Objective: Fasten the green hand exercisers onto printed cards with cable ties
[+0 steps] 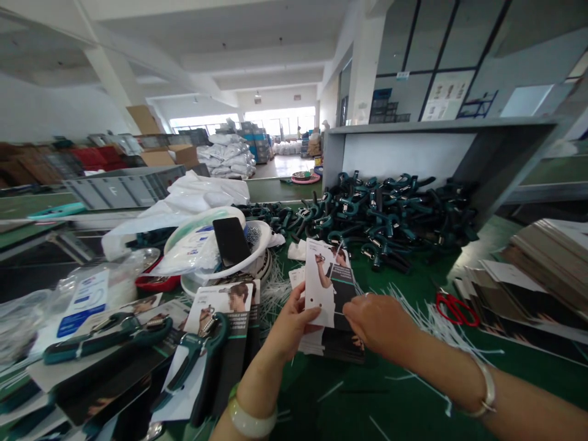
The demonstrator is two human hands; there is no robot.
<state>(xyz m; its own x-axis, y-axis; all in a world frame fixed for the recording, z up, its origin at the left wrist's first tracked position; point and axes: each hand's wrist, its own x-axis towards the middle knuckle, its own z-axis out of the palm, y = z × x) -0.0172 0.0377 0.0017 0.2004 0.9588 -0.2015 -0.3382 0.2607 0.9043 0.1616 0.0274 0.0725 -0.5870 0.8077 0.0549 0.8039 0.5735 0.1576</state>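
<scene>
Left grip [294, 321] pinches printed card [319, 278]; right grip [383, 324] is at its edge.
The card stands between both grips; the right one is curled closed, on what I cannot tell. Better to hold the card firm, its punched holes [312, 300] uncovered.

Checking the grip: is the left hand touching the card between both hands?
Touching: the head view shows the left hand, thumb laid over the card.

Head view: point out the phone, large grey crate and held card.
Phone [232, 242], head view: dark front face.
Large grey crate [126, 190], head view: side wall.
Held card [327, 284], head view: middle of printed face.
</scene>
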